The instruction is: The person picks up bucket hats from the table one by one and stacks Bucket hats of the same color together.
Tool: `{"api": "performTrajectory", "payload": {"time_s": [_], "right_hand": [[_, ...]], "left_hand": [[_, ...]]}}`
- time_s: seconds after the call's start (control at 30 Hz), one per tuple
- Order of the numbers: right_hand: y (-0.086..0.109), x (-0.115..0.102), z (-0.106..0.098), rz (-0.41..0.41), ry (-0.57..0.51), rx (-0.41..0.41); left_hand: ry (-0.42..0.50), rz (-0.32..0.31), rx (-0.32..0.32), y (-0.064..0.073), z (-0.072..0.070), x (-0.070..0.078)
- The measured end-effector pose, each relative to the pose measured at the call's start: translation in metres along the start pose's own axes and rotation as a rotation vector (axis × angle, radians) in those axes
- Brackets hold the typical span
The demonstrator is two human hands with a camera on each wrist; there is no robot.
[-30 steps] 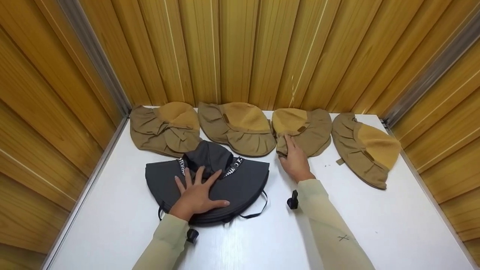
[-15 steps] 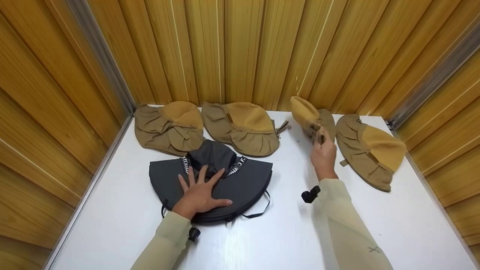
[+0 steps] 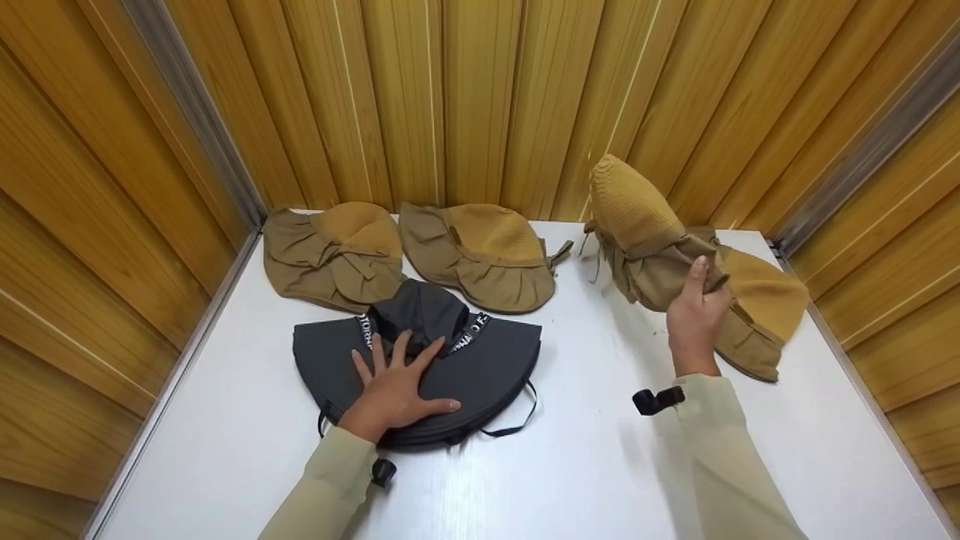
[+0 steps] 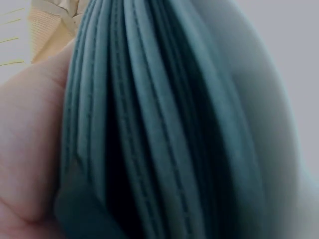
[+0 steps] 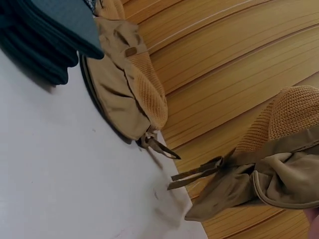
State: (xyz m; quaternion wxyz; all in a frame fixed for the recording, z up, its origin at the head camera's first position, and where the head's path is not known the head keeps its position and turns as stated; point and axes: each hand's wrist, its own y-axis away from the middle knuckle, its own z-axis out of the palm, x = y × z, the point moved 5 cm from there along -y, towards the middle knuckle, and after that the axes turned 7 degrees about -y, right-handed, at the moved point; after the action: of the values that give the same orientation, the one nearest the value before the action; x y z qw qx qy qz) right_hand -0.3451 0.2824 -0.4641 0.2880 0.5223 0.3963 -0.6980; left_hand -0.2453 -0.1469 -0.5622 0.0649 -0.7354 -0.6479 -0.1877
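Observation:
In the head view my left hand [image 3: 397,390] lies with spread fingers on a stack of folded dark grey wide-brimmed hats [image 3: 495,367]. The layered brims of these hats [image 4: 149,114] fill the left wrist view beside the palm. My right hand [image 3: 697,319] grips the brim of a brown sun hat [image 3: 637,202] with a yellow-tan knitted crown, thumb on top. That hat is raised off the white surface and tilted, its tie ends [image 5: 199,172] dangling in the right wrist view. Behind it another brown hat [image 3: 765,292] is partly covered.
Two more brown hats lie along the back, a left one [image 3: 337,255] and a middle one [image 3: 480,255], close behind the grey stack. A corrugated wood-look wall [image 3: 480,97] rises behind the white tabletop [image 3: 555,465], with similar walls at both sides.
My right hand has lifted the brown sun hat from the back row and carried it right, over the rightmost hat. The left hand stays on the grey stack.

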Motion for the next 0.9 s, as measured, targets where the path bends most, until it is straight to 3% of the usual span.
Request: {"api": "performTrajectory", "payload": {"time_s": [0.13,0.27,0.37,0.47,0.6,0.67,0.73,0.8,0.9], "right_hand": [[0.005,-0.007,-0.006,0.032,-0.253,0.059],[0.009,-0.012,-0.007,0.085,-0.605,0.061],[0.013,-0.017,-0.005,0.106,-0.823,-0.014],[0.018,-0.023,-0.003,0.138,-0.936,-0.122],[0.028,-0.028,-0.001,0.202,-1.026,-0.243],[0.034,-0.030,0.001,0.232,-1.067,-0.290],[0.040,-0.033,0.002,0.249,-1.106,-0.327],[0.046,-0.036,0.004,0.263,-1.137,-0.361],[0.057,-0.039,0.008,0.277,-1.162,-0.410]], "left_hand": [[0.011,0.011,0.012,0.000,0.000,-0.001],[0.035,0.018,0.025,0.000,-0.006,-0.001],[0.071,-0.002,0.050,0.001,-0.014,-0.001],[0.139,-0.017,0.123,0.006,-0.023,0.006],[0.291,0.060,0.269,0.014,-0.029,0.033],[0.421,0.128,0.299,0.017,-0.027,0.053],[0.626,0.198,0.264,0.018,-0.020,0.077],[0.876,0.253,0.175,0.016,-0.010,0.102],[1.321,0.306,-0.019,0.012,0.006,0.138]]}}
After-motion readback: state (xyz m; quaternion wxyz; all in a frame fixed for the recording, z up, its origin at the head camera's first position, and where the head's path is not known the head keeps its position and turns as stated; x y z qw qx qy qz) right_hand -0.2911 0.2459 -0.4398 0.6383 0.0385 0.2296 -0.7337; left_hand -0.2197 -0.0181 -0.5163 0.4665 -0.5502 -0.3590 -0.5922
